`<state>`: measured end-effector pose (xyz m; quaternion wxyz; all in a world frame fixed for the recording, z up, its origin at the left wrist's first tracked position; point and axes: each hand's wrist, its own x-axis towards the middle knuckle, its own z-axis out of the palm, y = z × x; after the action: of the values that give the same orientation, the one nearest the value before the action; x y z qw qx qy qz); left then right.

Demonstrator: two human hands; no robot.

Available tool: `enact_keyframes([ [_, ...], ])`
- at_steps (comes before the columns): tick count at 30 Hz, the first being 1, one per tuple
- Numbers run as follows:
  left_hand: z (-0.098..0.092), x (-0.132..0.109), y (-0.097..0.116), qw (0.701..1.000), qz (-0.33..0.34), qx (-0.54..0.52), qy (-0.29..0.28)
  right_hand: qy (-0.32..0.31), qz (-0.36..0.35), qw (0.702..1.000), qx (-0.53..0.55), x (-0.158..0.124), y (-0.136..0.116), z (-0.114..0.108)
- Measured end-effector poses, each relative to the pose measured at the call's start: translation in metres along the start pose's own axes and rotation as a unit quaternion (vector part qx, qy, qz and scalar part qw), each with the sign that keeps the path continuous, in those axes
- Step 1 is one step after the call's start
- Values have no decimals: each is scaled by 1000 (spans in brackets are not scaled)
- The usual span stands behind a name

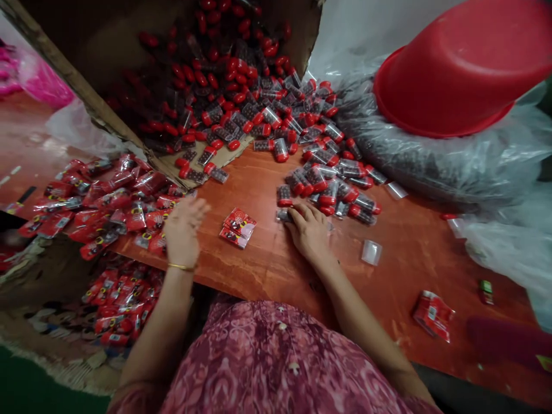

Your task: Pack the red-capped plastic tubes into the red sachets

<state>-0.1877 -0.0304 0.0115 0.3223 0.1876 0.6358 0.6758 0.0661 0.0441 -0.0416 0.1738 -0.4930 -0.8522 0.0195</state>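
Observation:
My left hand (184,230) hovers at the near edge of the reddish table (267,264), fingers loosely spread and holding nothing, beside a heap of red sealed packets (107,198). My right hand (307,230) lies palm down, its fingertips on a small clear vial with a red cap (284,215) at the edge of a pile of such vials (328,178). Whether the fingers grip it is hidden. A small stack of red packets (238,227) lies between the two hands.
A tipped cardboard box (129,52) spills red-capped vials onto the table. A red plastic basin (466,69) rests on a bulging clear bag (431,155) at the right. More packets (121,299) lie on the floor below left; one packet (432,314) and loose clear caps (371,252) sit near right.

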Motion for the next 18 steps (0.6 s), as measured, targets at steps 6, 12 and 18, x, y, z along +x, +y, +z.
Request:
enact_keyframes([
  [6, 33, -26, -36, 823, 202, 503, -170, 8, -8, 1000, 10, -37, 17, -12],
  [12, 30, -11, -39, 790, 192, 550, -192, 83, 56, 988, 119, -24, 32, -17],
  [18, 30, -16, -36, 841, 206, 474, -162, 92, 83, 961, 248, 4, -8, -27],
])
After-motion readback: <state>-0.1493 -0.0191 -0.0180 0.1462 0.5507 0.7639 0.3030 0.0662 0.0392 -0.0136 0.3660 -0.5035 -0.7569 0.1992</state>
